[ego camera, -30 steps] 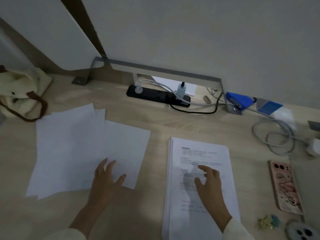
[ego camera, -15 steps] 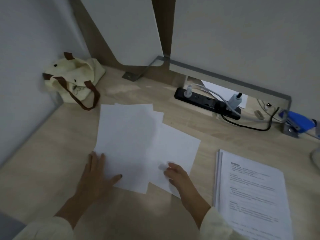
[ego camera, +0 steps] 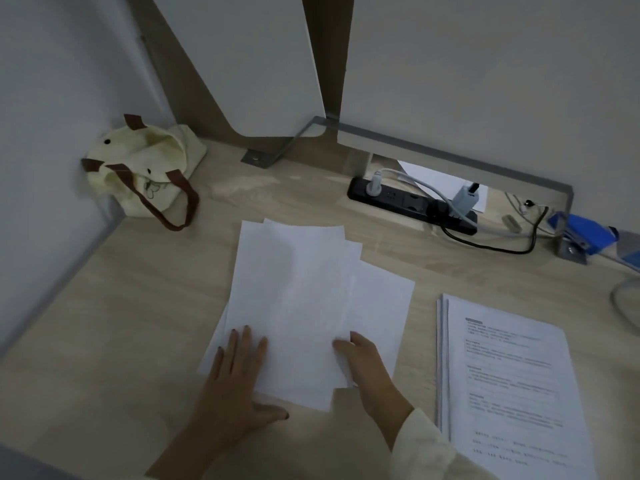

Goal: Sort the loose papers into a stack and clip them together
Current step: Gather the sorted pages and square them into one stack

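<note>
Several blank white loose sheets (ego camera: 298, 299) lie fanned and overlapping in the middle of the wooden desk (ego camera: 121, 306). My left hand (ego camera: 239, 386) presses flat on their lower left corner, fingers straight and spread. My right hand (ego camera: 363, 365) is at the lower right of the top sheets, its fingers curled round the paper's edge. A neat stack of printed pages (ego camera: 512, 375) lies to the right, apart from both hands. I see no clip in this view.
A cream tote bag (ego camera: 145, 171) with brown handles slumps in the back left corner. A black power strip (ego camera: 408, 202) with plugs and cables sits along the back. A blue stapler (ego camera: 585, 233) rests at the far right by a metal bracket.
My right hand left the printed stack and took hold of the blank sheets' edge. The fanned sheets have been drawn closer together. The view swung left.
</note>
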The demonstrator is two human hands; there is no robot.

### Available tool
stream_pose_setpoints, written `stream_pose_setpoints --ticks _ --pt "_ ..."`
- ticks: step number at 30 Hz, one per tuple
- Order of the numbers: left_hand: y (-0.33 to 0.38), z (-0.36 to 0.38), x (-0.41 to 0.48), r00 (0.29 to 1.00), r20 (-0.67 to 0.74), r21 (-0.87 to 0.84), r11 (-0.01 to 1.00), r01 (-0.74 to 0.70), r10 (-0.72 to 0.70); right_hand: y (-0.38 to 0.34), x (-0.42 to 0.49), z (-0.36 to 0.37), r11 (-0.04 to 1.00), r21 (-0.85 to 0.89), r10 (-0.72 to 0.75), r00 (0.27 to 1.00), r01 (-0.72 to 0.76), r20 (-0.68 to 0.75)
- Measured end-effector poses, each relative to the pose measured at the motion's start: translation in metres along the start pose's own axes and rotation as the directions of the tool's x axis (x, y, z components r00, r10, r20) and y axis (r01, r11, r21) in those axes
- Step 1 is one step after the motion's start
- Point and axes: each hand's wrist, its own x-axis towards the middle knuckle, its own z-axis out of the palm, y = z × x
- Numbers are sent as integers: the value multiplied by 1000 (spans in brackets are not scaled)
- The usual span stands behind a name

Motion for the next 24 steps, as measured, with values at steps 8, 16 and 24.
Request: stream_pose_setpoints --ticks 8,16,24 --pt "6 -2 2 997 -35 39 996 76 -75 2 -6 -4 966 249 54 994 -76 94" --pt "7 -19 1 972 -213 -285 958 35 -99 -9 -20 -7 918 392 -86 935 -60 345" --pt "31 -101 0 967 99 -978 -205 50 -235 -1 -28 -54 912 410 -120 970 24 212"
